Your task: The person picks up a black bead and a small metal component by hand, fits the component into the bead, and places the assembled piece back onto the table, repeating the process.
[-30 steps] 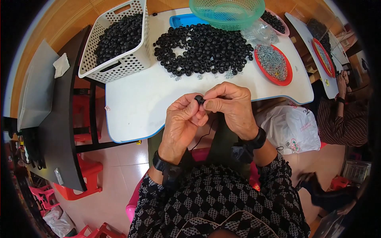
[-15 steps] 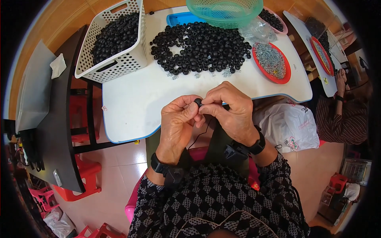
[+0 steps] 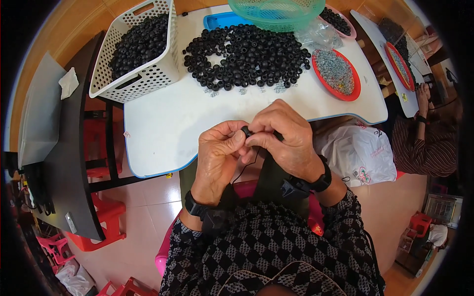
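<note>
- We see one small, round, black piece (image 3: 246,131) between the two hands, held up in front of the near edge of the surface, above the person's lap.
- We see the left hand (image 3: 217,150) with its grip pinching this piece between thumb and forefinger.
- We see the right hand (image 3: 286,138) with its fingers curled and its thumb and fingertips drawn in at the piece's right side; we cannot tell whether its grip pinches the piece or only presses on it.
- We find a black band on the left wrist (image 3: 193,204) and another on the right wrist (image 3: 323,180).
- Beyond the hands, we see the white surface with a blue edge (image 3: 158,140), carrying a wide heap of round, hollow black pieces (image 3: 252,56), with tiny clear bits (image 3: 280,88) scattered along its near side.
- To the left of the heap, we see a white, perforated plastic basket (image 3: 163,74) full of similar black pieces.
- To the right, we see a red, oval plate (image 3: 347,97) of tiny clear bits, near a crumpled clear bag (image 3: 321,37).
- At the far side, we see a blue tray (image 3: 212,20), a green mesh basket (image 3: 276,22) and a pink bowl (image 3: 352,33) holding black pieces.
- Farther right, we see a white plastic bag (image 3: 360,155) and a co-worker's hand (image 3: 423,98).
</note>
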Tool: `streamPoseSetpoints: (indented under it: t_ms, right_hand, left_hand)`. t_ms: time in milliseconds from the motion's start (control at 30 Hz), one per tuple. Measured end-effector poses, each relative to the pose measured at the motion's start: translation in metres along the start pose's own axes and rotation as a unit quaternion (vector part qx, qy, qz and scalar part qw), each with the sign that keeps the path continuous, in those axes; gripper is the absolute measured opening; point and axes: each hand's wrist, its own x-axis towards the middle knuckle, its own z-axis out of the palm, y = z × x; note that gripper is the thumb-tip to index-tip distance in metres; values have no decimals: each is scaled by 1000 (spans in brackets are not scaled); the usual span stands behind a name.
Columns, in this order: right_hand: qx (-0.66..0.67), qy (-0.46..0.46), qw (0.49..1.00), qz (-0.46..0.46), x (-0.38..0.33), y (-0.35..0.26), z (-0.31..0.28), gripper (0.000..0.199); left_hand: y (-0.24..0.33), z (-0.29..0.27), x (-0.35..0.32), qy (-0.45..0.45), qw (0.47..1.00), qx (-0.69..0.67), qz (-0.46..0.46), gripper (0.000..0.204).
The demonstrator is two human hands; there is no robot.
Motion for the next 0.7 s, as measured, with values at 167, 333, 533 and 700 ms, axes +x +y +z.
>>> streamPoseSetpoints:
  t_ms: [167, 333, 533, 700]
  right_hand:
    - [1, -68, 998, -14, 4, 9, -12, 43]
    - [46, -115, 992, -18, -6, 22, -14, 47]
    - [9, -122, 989, -79, -3, 27, -12, 39]
    - [0, -146, 986, -77, -5, 38, -12, 35]
  left_hand:
    - [2, 4, -4, -34, 999, 18, -11, 25]
    - [-5, 4, -4, -25, 997, 73, -24, 23]
    - [-12, 3, -6, 4, 998, 63, -24, 23]
    - [-17, -4, -2, -26, 996, 31, -80, 23]
